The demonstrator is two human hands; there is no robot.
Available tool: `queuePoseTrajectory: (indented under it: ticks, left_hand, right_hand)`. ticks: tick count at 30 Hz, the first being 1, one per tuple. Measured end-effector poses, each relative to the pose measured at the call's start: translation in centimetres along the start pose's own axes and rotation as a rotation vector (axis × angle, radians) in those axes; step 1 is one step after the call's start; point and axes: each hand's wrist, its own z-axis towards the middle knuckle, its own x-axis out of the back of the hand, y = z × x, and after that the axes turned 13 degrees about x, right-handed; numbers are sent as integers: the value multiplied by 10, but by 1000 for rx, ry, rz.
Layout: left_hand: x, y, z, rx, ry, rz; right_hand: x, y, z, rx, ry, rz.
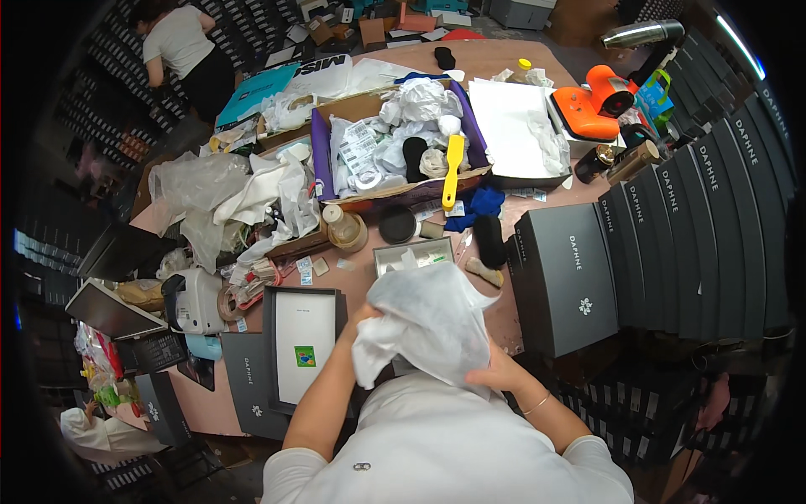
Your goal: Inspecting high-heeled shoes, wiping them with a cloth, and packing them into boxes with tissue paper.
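Note:
A thin white bag [432,315] hangs in front of my chest, bunched and creased, with a greyish shape showing faintly through it; I cannot make out what is inside. My left hand [361,321] grips its left edge, fingers partly under the folds. Lower down on the right side, my right hand [499,370] pinches the bag, its fingertips hidden behind the material. Beside my left forearm lies an open shoe box part [304,323], dark outside and white inside, with a small green card [305,356] in it. Just beyond the bag sits a small grey box [386,263] holding small items.
Stacked dark grey shoe boxes [562,277] wall the right side. A purple-edged carton [321,160] of crumpled paper stands ahead, with a yellow shoehorn-like tool [452,172] at its front. An orange device [588,109] sits far right. A label printer [195,302] stands left; another person [180,42] is at the back.

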Motion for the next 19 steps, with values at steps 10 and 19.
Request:
queuePoseTrajectory:
  ticks: [10, 19]
  left_hand:
    - [-59, -44, 8, -241, 590, 981]
    - [-15, -24, -147, 401, 913, 1077]
  right_hand:
    - [-23, 82, 77, -260, -160, -1196]
    - [-6, 116, 74, 121, -325, -1478]
